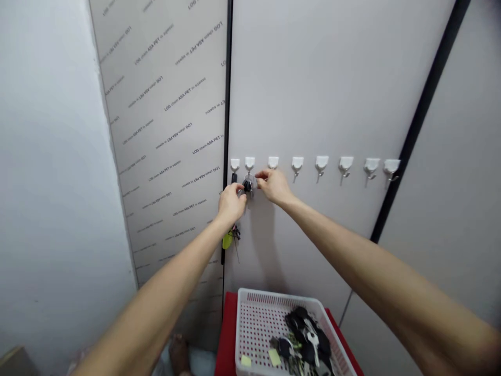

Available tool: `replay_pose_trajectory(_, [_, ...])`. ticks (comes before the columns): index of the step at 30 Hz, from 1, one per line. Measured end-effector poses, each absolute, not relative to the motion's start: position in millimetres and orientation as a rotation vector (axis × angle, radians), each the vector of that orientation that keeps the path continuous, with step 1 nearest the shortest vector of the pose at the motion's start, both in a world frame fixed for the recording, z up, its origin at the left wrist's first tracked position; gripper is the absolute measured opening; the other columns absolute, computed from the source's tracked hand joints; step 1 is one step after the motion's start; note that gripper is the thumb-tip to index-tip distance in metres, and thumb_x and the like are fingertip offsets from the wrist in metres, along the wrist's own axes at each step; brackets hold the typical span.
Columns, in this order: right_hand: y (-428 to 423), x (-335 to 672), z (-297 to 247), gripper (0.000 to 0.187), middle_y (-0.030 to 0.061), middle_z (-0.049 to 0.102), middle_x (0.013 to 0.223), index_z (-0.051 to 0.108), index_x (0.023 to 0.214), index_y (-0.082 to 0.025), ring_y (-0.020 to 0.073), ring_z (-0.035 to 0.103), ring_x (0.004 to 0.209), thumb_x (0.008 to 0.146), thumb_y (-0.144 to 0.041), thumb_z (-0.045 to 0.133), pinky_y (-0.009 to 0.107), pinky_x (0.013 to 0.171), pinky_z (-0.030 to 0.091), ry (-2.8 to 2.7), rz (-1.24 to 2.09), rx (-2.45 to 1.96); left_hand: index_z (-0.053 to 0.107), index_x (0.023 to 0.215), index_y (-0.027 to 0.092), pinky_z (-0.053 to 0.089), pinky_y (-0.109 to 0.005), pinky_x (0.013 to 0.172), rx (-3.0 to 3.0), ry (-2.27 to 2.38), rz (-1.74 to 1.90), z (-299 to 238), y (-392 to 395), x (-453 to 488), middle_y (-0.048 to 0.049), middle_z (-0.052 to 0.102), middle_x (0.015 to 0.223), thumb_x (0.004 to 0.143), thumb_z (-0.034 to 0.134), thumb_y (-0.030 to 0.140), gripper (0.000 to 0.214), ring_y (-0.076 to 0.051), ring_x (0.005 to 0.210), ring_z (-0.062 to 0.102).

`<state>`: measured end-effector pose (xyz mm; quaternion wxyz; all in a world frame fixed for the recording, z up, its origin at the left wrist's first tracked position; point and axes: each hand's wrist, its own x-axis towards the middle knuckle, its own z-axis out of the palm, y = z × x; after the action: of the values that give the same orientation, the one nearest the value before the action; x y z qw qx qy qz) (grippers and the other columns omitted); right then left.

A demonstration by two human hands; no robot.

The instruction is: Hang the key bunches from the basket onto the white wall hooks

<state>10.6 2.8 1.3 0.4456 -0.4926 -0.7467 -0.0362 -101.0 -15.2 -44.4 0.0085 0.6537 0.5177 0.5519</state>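
A small bunch of keys (248,185) with black heads hangs by its ring from the second white hook (249,163) from the left. My left hand (232,201) has its fingertips at the left side of this bunch, seeming to grip it. Just right of the ring is my right hand (274,185), its thumb and fingers curled but slightly apart, with no key visible in them. On the leftmost hook (235,165) hangs a dark strap, partly behind my left hand. Below that hand, a yellow-green tag (227,240) and more keys dangle.
Several more white hooks (321,163) run in a row to the right along the pale panel (321,78). Below, a white plastic basket (256,293) with loose keys (311,339) rests on a red surface (230,313). A bare foot (179,354) shows at the bottom.
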Motion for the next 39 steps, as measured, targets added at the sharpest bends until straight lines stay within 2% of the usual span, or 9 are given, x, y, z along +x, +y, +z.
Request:
replay_pose_trajectory(5, [-30,54,-70,0.021,0.0029,0.059,0.065,0.057,0.076,-0.013,0.0087,0.050,0.056,0.065,-0.019,0.040,0.019,0.059,0.037,-2.160,0.002,-1.213,0.047,0.085,0.017,0.035,-0.028,0.075,2.190,1.504,1.605,-105,-41,-87,-0.0029,0.050,0.087,0.063,0.044,0.015,0.022,-0.013,0.084,0.045])
replay_pose_trajectory(12, [-70,124,-211,0.018,0.0008,0.056,0.058,0.057,0.068,-0.014,0.0094,0.046,0.052,0.061,-0.020,0.042,0.018,0.049,0.033,-2.523,0.474,-1.603,0.049,0.084,0.017,0.036,-0.026,0.073,2.341,1.334,0.709,-216,-84,-40,-0.0036,0.052,0.085,0.062,0.043,0.016,0.023,-0.014,0.081,0.046])
replay_pose_trajectory(17, [-92,133,-245,0.026,0.0045,0.056,0.079,0.055,0.080,-0.016,0.0158,0.047,0.075,0.057,-0.028,0.050,0.023,0.063,0.034,-2.510,0.391,-1.587,0.049,0.085,0.018,0.035,-0.029,0.072,2.394,1.312,0.306,-257,-99,-20,-0.0060,0.052,0.088,0.056,0.050,0.022,0.029,-0.019,0.084,0.046])
replay_pose_trajectory(20, [-98,129,-251,0.033,0.0060,0.055,0.081,0.053,0.083,-0.017,0.0179,0.046,0.078,0.053,-0.030,0.054,0.025,0.065,0.033,-2.510,0.342,-1.592,0.048,0.084,0.019,0.036,-0.027,0.069,2.354,1.343,0.295,-264,-97,-19,-0.0048,0.054,0.086,0.055,0.050,0.019,0.029,-0.018,0.081,0.047])
replay_pose_trajectory(25, [-98,124,-259,0.030,0.0050,0.054,0.079,0.052,0.084,-0.018,0.0150,0.048,0.070,0.058,-0.032,0.050,0.024,0.063,0.035,-2.387,0.411,-1.604,0.049,0.077,0.018,0.036,-0.023,0.063,2.189,1.410,0.431,-268,-89,-28,-0.0014,0.055,0.076,0.052,0.049,0.013,0.026,-0.015,0.072,0.049])
replay_pose_trajectory(29, [-98,121,-256,0.031,0.0054,0.054,0.085,0.052,0.088,-0.017,0.0159,0.046,0.081,0.059,-0.026,0.050,0.026,0.072,0.033,-2.271,0.411,-1.472,0.049,0.076,0.016,0.035,-0.021,0.062,2.046,1.411,0.648,-263,-85,-40,0.0002,0.055,0.074,0.051,0.048,0.010,0.025,-0.012,0.071,0.048])
replay_pose_trajectory(33, [-100,112,-241,0.039,0.0045,0.052,0.093,0.048,0.096,-0.017,0.0152,0.043,0.087,0.058,-0.020,0.050,0.026,0.078,0.031,-2.219,0.470,-1.239,0.048,0.077,0.016,0.035,-0.020,0.063,2.058,1.198,0.797,-246,-83,-48,0.0010,0.054,0.074,0.053,0.045,0.008,0.026,-0.010,0.069,0.047])
replay_pose_trajectory(37, [-99,104,-237,0.017,0.0014,0.056,0.069,0.056,0.073,-0.015,0.0118,0.048,0.065,0.061,-0.015,0.044,0.023,0.062,0.036,-2.222,0.653,-1.212,0.048,0.075,0.016,0.036,-0.019,0.058,2.014,1.061,0.857,-229,-80,-48,0.0022,0.053,0.065,0.055,0.039,0.005,0.024,-0.008,0.061,0.047])
replay_pose_trajectory(39, [-99,101,-238,0.014,0.0012,0.055,0.065,0.056,0.069,-0.014,0.0112,0.047,0.060,0.062,-0.016,0.043,0.022,0.059,0.036,-2.184,0.695,-1.230,0.047,0.071,0.015,0.037,-0.019,0.056,1.896,1.062,0.900,-225,-78,-46,0.0024,0.051,0.062,0.055,0.038,0.003,0.022,-0.007,0.057,0.046])
